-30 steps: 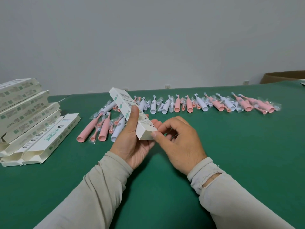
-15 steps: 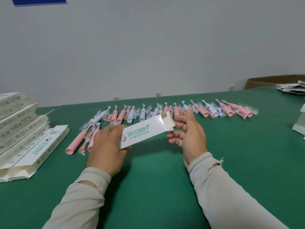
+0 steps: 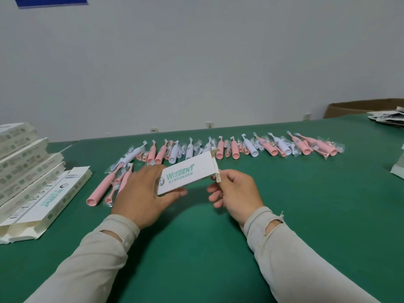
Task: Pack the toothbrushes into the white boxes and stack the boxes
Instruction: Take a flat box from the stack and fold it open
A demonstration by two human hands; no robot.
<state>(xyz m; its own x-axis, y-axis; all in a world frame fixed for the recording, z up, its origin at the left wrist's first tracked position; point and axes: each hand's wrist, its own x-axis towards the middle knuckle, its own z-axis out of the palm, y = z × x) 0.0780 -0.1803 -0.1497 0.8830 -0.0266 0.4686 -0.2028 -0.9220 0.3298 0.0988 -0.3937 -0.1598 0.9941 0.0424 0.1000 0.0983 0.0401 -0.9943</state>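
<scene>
I hold a white box (image 3: pixel 188 172) with green WISDENT lettering above the green table (image 3: pixel 196 248), its long side turned toward me. My left hand (image 3: pixel 142 193) grips its left end, thumb under the lower edge. My right hand (image 3: pixel 236 191) pinches a flap at the box's open right end. A long row of pink and white toothbrushes (image 3: pixel 236 147) in clear wrappers lies across the table behind the box. More pink toothbrushes (image 3: pixel 102 186) lie just left of my left hand.
A stack of white boxes (image 3: pixel 24 162) stands at the left edge, with flat boxes (image 3: pixel 56 195) lying beside it. A brown carton (image 3: pixel 358 107) and a pile of papers (image 3: pixel 389 119) sit at the far right. Another white box (image 3: pixel 399 167) shows at the right edge.
The box has turned from pointing away to lying crosswise with its printed face toward me. My right hand moved to the open right end and took a flap. The view tilted up.
</scene>
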